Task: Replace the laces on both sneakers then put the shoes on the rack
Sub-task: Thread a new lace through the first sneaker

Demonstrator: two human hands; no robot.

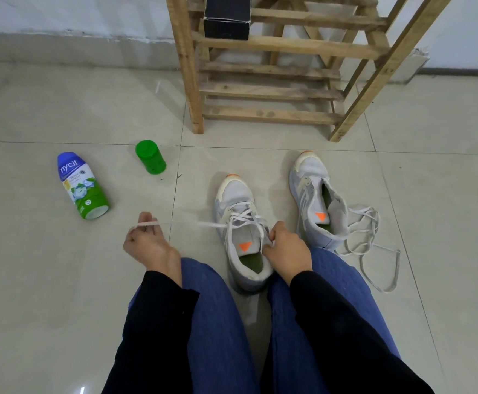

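The left hand (148,243) was out wide on the floor side, fingers pinching the end of the white lace (212,224) and holding it taut. That lace ran almost level, left to right, from the pinch straight across to the eyelets of the near sneaker (239,199). The right hand (286,251) was curled in tight at the tongue, gripping the lace at the upper eyelets and plainly the nearer hand to the shoe. The sneaker stood between the knees, toe pointing away toward the wooden rack (271,116). So the pull went crosswise to the shoe's long axis, and the next eyelet probably fell to the right hand. The second sneaker (311,170) stood just to the right, eyelets bare, a loose lace (360,209) tangled on the tiles beside it.
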